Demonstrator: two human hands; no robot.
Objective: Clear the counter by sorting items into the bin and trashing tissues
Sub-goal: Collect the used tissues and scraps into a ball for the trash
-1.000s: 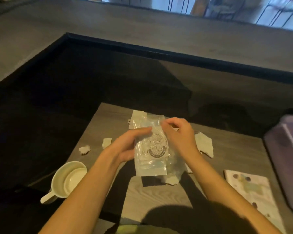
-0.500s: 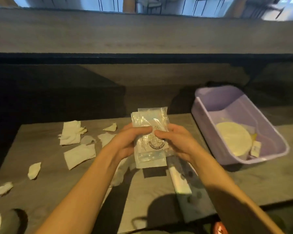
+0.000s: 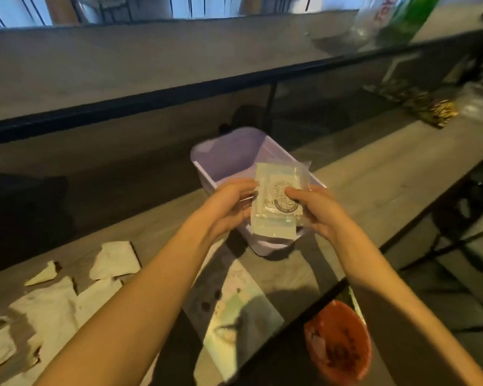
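Observation:
I hold a clear plastic packet with a round dark logo between both hands, right over the lilac plastic bin. My left hand grips its left edge and my right hand grips its right edge. The packet hides most of the bin's inside. Several torn white tissues lie on the grey wooden counter at the lower left.
A spotted paper sheet lies on the counter below my arms. A red trash can stands past the counter's front edge at the lower right. Dark snack wrappers and bottles sit at the far right.
My view and both hands swung right, carrying the packet from above the tissues to over the bin. The mug at the left left the view and the red trash can came in.

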